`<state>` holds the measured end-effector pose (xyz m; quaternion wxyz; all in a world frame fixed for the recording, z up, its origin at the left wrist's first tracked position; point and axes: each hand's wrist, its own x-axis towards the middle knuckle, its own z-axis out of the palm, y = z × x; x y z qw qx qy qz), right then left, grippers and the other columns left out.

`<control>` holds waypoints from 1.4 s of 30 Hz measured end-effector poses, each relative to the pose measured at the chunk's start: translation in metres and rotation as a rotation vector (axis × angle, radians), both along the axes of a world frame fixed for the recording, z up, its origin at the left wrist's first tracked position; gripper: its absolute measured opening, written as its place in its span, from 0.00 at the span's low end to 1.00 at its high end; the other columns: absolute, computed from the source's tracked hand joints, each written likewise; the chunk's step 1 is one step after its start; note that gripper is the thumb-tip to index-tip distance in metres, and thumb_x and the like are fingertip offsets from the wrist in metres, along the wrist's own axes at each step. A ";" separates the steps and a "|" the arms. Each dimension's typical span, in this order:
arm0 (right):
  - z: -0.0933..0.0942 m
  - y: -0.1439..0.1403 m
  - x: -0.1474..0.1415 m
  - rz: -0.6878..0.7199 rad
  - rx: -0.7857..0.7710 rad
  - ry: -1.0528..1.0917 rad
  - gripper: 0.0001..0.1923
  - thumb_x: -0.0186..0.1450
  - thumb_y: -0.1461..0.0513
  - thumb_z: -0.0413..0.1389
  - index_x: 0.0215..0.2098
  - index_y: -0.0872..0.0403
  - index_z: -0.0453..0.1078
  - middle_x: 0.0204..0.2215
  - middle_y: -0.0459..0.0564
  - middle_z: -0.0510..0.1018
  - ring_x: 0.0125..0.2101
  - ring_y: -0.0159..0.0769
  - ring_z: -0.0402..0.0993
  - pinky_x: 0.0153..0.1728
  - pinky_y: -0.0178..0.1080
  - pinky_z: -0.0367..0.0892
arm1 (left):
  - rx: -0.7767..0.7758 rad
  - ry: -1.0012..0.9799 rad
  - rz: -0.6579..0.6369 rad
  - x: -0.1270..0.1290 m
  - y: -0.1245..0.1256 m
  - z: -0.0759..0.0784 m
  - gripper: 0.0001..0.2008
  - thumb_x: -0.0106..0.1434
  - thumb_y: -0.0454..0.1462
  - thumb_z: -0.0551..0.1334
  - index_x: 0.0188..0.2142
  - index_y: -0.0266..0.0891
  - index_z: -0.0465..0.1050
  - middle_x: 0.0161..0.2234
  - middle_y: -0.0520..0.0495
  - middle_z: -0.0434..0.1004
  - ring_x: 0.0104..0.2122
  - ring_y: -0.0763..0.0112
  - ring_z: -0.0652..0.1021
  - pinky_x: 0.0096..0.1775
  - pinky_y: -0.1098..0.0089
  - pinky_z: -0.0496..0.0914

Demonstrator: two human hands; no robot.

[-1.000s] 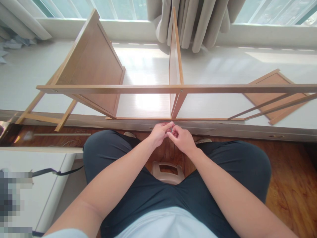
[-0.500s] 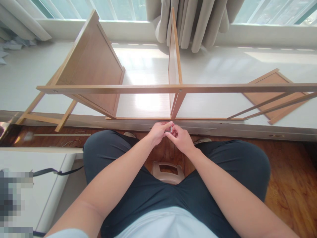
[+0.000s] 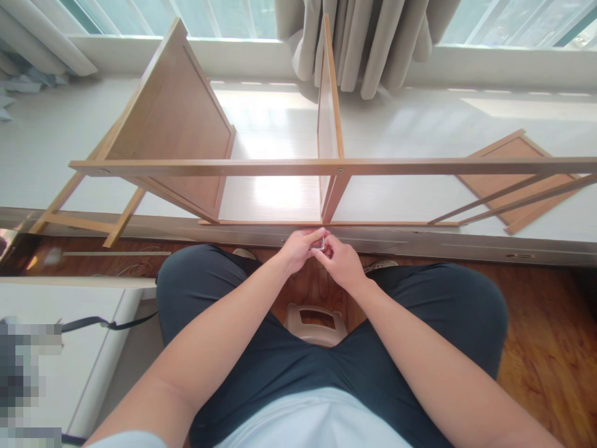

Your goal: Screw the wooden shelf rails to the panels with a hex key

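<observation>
Since something so slim probably needs steadying from both sides, the left hand [image 3: 297, 251] and right hand [image 3: 344, 260] meet, thumbs and fingers pinched nearly closed on a small metal piece [image 3: 323, 246], just on the near side of the wooden frame [image 3: 224, 167]. It looks thin, silvery and sharply bent, its ends hidden by fingers.

Since one second ago, the right hand [image 3: 344, 261] has shifted very slightly to the left. The small metal piece [image 3: 323, 246] held there now shows more of its bent shape. The right knee [image 3: 480, 305] is also a little more inward.
</observation>
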<state>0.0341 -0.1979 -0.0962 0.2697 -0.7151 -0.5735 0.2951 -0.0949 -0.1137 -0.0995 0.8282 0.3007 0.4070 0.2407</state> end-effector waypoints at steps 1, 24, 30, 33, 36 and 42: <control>0.000 0.000 0.000 0.004 -0.007 -0.011 0.13 0.68 0.51 0.60 0.33 0.49 0.65 0.24 0.43 0.75 0.27 0.38 0.71 0.31 0.37 0.56 | -0.008 -0.003 0.005 0.000 -0.001 0.000 0.22 0.51 0.46 0.80 0.35 0.31 0.82 0.27 0.46 0.78 0.28 0.72 0.76 0.32 0.71 0.71; 0.004 0.001 -0.001 -0.010 -0.040 -0.230 0.11 0.68 0.52 0.61 0.35 0.49 0.68 0.27 0.43 0.79 0.30 0.41 0.77 0.31 0.37 0.54 | -0.032 0.031 0.030 -0.002 -0.003 0.000 0.15 0.57 0.42 0.76 0.35 0.31 0.83 0.29 0.45 0.80 0.29 0.74 0.77 0.32 0.74 0.69; 0.005 0.001 -0.001 -0.010 -0.025 -0.222 0.11 0.69 0.53 0.60 0.35 0.49 0.68 0.26 0.43 0.79 0.30 0.40 0.76 0.31 0.37 0.54 | -0.031 0.032 0.042 -0.001 -0.003 0.000 0.15 0.56 0.42 0.77 0.35 0.31 0.83 0.28 0.46 0.79 0.28 0.75 0.75 0.33 0.74 0.70; 0.006 0.001 0.000 0.008 -0.020 -0.204 0.11 0.70 0.52 0.59 0.35 0.49 0.68 0.26 0.44 0.79 0.29 0.40 0.76 0.30 0.37 0.54 | -0.031 0.033 0.050 -0.001 -0.003 0.001 0.16 0.55 0.42 0.78 0.35 0.31 0.83 0.27 0.47 0.78 0.26 0.76 0.74 0.33 0.73 0.69; 0.007 0.000 0.000 0.027 -0.017 -0.190 0.12 0.71 0.50 0.57 0.36 0.49 0.68 0.26 0.44 0.79 0.28 0.40 0.76 0.30 0.37 0.54 | -0.029 0.039 0.053 -0.001 -0.004 0.001 0.17 0.55 0.43 0.78 0.35 0.32 0.82 0.26 0.49 0.76 0.26 0.77 0.73 0.34 0.72 0.70; 0.005 0.000 0.000 0.041 -0.020 -0.168 0.13 0.73 0.50 0.54 0.37 0.49 0.68 0.27 0.46 0.80 0.29 0.40 0.76 0.30 0.37 0.55 | -0.028 0.054 0.054 -0.001 -0.004 0.001 0.17 0.55 0.44 0.78 0.35 0.32 0.82 0.26 0.49 0.76 0.27 0.75 0.74 0.36 0.70 0.71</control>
